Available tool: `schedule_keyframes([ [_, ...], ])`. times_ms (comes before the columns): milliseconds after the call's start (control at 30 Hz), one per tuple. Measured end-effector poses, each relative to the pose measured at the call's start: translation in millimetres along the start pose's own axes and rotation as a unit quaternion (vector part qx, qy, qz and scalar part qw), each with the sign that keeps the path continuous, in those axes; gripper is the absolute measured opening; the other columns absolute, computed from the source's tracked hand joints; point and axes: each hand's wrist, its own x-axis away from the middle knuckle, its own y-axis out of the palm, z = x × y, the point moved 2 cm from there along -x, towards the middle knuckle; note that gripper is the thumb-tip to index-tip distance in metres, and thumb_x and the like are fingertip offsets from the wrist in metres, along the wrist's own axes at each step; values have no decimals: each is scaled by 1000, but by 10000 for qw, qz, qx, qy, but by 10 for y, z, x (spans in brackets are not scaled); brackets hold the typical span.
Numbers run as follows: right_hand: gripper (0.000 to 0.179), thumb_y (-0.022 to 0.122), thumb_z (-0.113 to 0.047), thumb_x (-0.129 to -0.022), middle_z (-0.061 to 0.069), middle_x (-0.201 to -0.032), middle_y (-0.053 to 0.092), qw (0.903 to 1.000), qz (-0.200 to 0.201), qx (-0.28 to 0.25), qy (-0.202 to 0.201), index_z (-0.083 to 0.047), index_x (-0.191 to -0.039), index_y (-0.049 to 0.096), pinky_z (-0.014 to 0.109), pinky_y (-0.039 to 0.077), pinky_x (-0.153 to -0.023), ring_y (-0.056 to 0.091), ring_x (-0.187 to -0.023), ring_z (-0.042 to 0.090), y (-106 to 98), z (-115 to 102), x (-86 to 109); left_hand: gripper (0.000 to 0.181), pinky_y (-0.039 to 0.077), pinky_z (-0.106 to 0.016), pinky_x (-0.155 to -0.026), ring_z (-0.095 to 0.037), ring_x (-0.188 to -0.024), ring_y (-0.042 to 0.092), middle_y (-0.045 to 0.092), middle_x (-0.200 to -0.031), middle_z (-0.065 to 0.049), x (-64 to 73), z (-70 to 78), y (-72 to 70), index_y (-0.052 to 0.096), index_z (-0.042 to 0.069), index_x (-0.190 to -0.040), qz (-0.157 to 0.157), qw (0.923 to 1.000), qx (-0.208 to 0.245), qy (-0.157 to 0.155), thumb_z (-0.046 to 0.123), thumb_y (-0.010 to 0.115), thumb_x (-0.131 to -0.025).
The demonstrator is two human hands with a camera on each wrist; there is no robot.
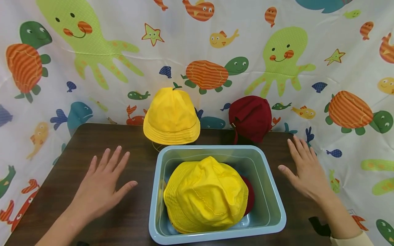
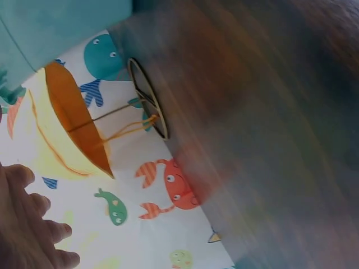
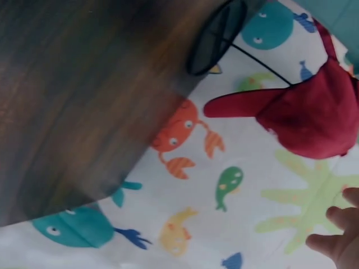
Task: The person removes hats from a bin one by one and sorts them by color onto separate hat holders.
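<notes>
My left hand [image 1: 103, 182] hovers or rests over the table left of the blue tub, fingers spread and holding nothing. On the other side my right hand [image 1: 306, 171] lies likewise, fingers straight, thumb toward the tub. In the light-blue tub [image 1: 155, 205] sits a crumpled yellow hat [image 1: 209, 194], with part of a dark red cap [image 1: 250, 196] showing beneath it. Behind the tub, another yellow hat [image 1: 172, 116] hangs on a wire stand [image 2: 148, 100]. To its right a dark red cap [image 1: 250, 118] tops a black stand [image 3: 216, 38].
The dark brown table [image 1: 123, 140] ends at a white curtain [image 1: 120, 20] printed with sea animals. A black strap [image 1: 320, 226] circles the right wrist.
</notes>
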Motion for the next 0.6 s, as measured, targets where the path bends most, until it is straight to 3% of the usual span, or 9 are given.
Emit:
schedule_keyframes([
  [300, 89, 61, -56, -99, 20, -170, 27, 9985, 176, 52, -515, -4, -165, 29, 49, 11, -129, 20, -158, 37, -159, -223, -72, 95, -2, -60, -126, -48, -156, 19, 16, -174, -17, 11, 196, -154, 24, 16, -168, 220, 9990, 113, 372, 63, 63, -96],
  [600, 91, 65, -57, -98, 15, -171, 28, 9941, 36, -187, -1071, -10, -166, 29, 39, 14, -129, 28, -155, 37, -285, -420, -175, 92, 2, -47, -129, -44, -153, 29, 24, -172, -13, 37, 337, -235, 29, 17, -167, 668, 9921, 324, 1010, 60, 66, -95],
])
